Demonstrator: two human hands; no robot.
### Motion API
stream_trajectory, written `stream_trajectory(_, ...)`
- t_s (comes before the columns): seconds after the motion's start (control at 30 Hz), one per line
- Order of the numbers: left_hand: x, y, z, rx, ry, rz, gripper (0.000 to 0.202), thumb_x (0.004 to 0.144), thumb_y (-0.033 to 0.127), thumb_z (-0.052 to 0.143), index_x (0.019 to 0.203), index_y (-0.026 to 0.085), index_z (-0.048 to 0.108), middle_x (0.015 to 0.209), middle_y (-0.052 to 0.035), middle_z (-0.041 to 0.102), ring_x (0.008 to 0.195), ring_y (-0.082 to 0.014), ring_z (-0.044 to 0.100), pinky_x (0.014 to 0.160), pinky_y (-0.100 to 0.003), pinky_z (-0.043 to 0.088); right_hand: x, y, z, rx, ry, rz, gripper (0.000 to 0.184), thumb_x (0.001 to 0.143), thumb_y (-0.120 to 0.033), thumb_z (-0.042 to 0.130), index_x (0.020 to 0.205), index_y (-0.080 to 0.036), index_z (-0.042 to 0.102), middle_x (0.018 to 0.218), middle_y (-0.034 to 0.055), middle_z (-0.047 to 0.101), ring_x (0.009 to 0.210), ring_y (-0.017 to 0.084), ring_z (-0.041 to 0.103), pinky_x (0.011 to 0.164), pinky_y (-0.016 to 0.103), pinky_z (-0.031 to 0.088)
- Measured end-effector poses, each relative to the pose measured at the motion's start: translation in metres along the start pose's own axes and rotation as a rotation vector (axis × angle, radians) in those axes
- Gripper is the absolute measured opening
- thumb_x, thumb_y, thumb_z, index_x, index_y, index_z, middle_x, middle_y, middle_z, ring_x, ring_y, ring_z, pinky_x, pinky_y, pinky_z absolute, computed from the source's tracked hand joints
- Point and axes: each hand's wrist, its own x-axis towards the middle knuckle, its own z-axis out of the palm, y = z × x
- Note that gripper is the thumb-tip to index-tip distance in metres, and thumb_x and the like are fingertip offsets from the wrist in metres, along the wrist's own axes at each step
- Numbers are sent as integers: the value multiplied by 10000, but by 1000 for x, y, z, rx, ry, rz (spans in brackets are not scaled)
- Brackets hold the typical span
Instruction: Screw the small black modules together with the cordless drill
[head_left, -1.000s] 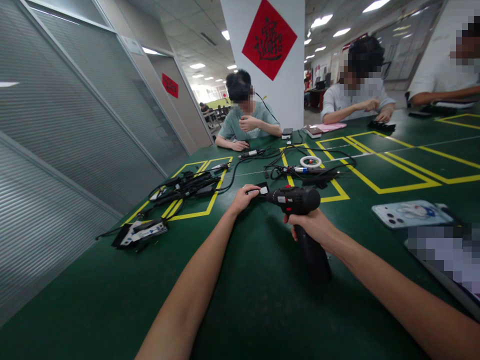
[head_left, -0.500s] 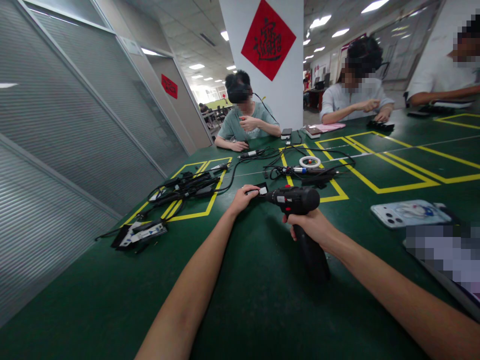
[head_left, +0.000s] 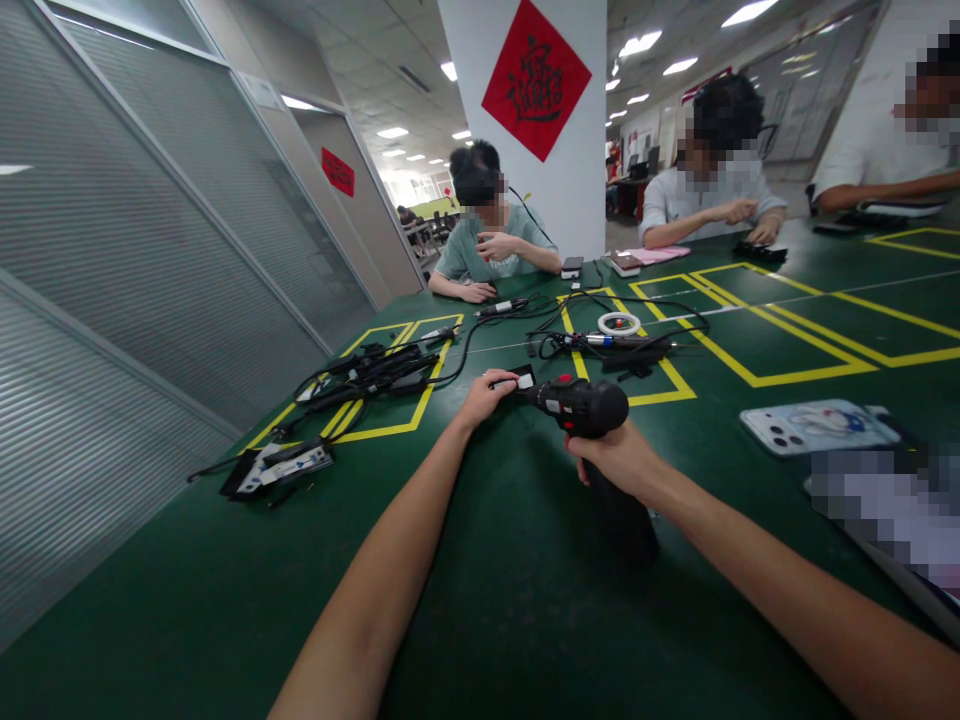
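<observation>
My right hand (head_left: pixel 615 458) is wrapped round the handle of a black cordless drill (head_left: pixel 581 405) with red parts. The drill lies nearly level, its chuck pointing left and its handle slanting down toward the table. At the chuck end, my left hand (head_left: pixel 486 395) has its fingers closed on a small black piece with a white patch (head_left: pixel 525 378). The drill's nose is right beside that piece; whether the bit touches it I cannot tell. My left fingertips partly cover the piece.
Black cables and tools (head_left: pixel 375 370) are heaped at the left within yellow tape. A soldering iron (head_left: pixel 600 342) and a white tape roll (head_left: pixel 619 324) lie behind the drill. A phone (head_left: pixel 817 425) rests at right. Several people sit across the green table (head_left: pixel 480 600).
The drill's rear end has swung slightly left and down with my right hand. My left hand stays on the small black piece.
</observation>
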Motion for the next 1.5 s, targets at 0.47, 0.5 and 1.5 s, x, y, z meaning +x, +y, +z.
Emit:
stream_trajectory(0.47, 0, -5, -1, -12, 26, -28, 262, 778, 360, 577, 960, 223, 707, 1044, -55, 654, 1034, -221, 561, 976, -374, 396, 3, 1, 2, -16, -7, -26, 81, 658, -182, 558, 729, -166, 591, 441, -27, 548, 398, 137, 528, 410, 235, 406)
stream_trajectory(0.5, 0, -5, -1, -13, 27, -28, 263, 776, 363, 580, 960, 223, 707, 1046, -56, 652, 1032, -221, 561, 974, -374, 396, 3, 1, 2, -20, -8, -27, 59, 659, -183, 556, 707, -168, 586, 438, -25, 546, 395, 137, 526, 409, 235, 404)
stream_trajectory(1.5, 0, -3, -1, -4, 25, -54, 265, 774, 345, 582, 969, 214, 704, 1042, -54, 652, 1026, -217, 558, 975, -365, 390, 4, 3, 2, -3, 2, -15, 16, 654, -173, 560, 659, -168, 546, 423, -27, 543, 378, 131, 520, 391, 224, 409)
